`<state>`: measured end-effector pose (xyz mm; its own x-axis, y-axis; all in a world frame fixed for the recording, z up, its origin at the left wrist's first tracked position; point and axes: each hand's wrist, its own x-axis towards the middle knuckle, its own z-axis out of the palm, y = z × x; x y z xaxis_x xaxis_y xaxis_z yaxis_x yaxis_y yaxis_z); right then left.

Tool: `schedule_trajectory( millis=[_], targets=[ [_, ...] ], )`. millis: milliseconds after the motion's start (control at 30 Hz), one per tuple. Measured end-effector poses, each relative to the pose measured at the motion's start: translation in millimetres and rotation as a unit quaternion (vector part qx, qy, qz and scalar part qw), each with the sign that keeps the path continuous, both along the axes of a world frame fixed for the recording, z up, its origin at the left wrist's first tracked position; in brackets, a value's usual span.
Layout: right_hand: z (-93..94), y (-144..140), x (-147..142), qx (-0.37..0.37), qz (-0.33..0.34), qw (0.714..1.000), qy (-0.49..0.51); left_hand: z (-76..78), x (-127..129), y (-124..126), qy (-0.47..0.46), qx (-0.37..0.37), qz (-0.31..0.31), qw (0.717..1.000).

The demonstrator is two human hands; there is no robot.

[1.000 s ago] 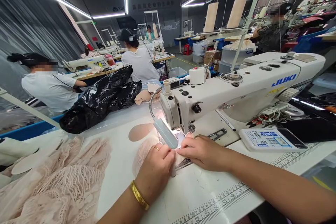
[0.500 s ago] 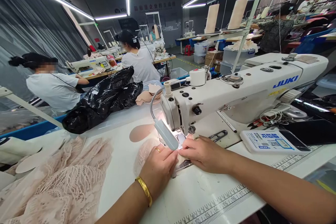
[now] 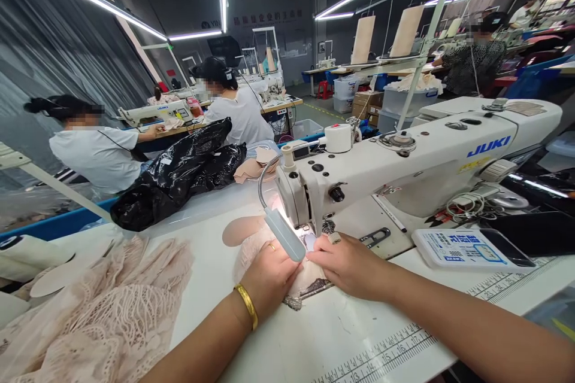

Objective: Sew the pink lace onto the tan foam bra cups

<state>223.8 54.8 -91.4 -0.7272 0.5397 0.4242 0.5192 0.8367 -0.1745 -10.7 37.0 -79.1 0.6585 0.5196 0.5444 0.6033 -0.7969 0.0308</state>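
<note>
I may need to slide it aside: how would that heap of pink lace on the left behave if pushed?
The pink lace heap lies crumpled in soft folds, so it would probably bunch up rather than slide whole. Its open mesh suggests it is light for its bulk and apt to snag. Lifted, it would likely droop.

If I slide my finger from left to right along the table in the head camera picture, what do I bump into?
Pink lace pile → left hand → right hand → white printed card.
</note>
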Motion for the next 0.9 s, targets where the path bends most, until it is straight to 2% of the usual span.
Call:
schedule_trajectory(
  millis=[233,633,900],
  targets=[
    [-2.7,1,-1,0.003,-0.039,0.999,-0.021,-1.4,-4,16,-0.001,0.023,-0.037,0.999],
    [0.1,-2,3,0.017,-0.027,0.999,-0.044,6.2,-5,9,0.036,-0.013,-0.03,0.999],
    [-3.4,-2,0,-0.004,-0.047,0.998,-0.043,3.7,-10,15,0.058,-0.027,-0.015,0.998]
  ],
)
